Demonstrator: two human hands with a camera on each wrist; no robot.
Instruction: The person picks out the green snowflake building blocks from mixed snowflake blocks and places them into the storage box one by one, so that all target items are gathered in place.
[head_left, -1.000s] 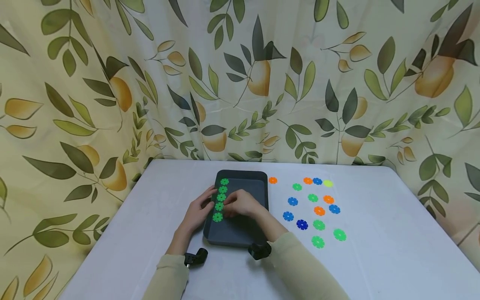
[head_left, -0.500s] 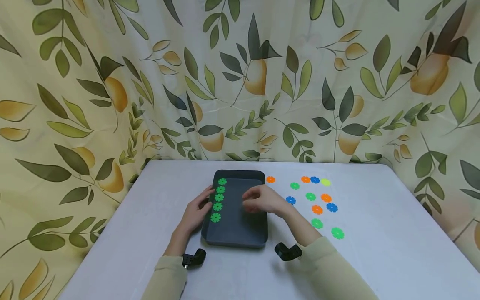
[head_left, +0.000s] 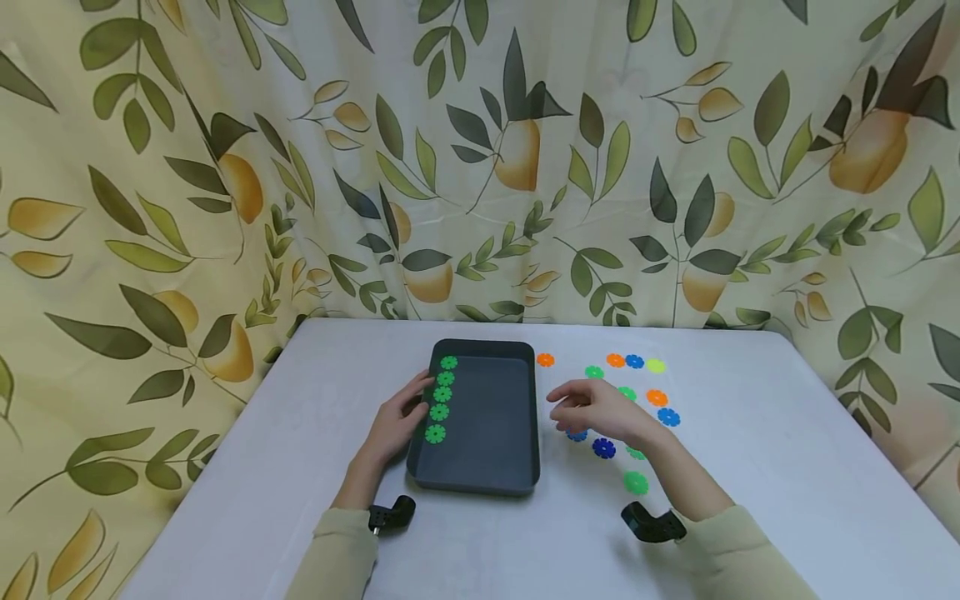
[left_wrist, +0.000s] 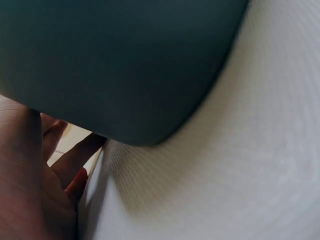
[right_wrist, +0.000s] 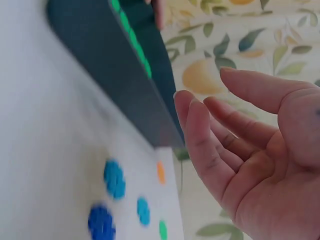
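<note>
A dark grey tray lies on the white table, with a column of several green notched discs along its left inner side. My left hand rests against the tray's left wall, thumb and fingertips at the rim. In the left wrist view its fingers extend beside the tray's outer wall. Right of the tray, my right hand hovers with loosely bent fingers over the scattered discs, holding nothing. Below it are a dark blue disc and a partly covered lighter blue disc.
More loose discs spread over the table's right part: an orange disc by the tray's far corner, a yellow one farther right, a green one nearer. A leaf-and-fruit patterned curtain hangs behind the table.
My right hand has left the green column, crossed the tray's right rim and moved right over the loose discs. The left hand stays at the tray's left side.
</note>
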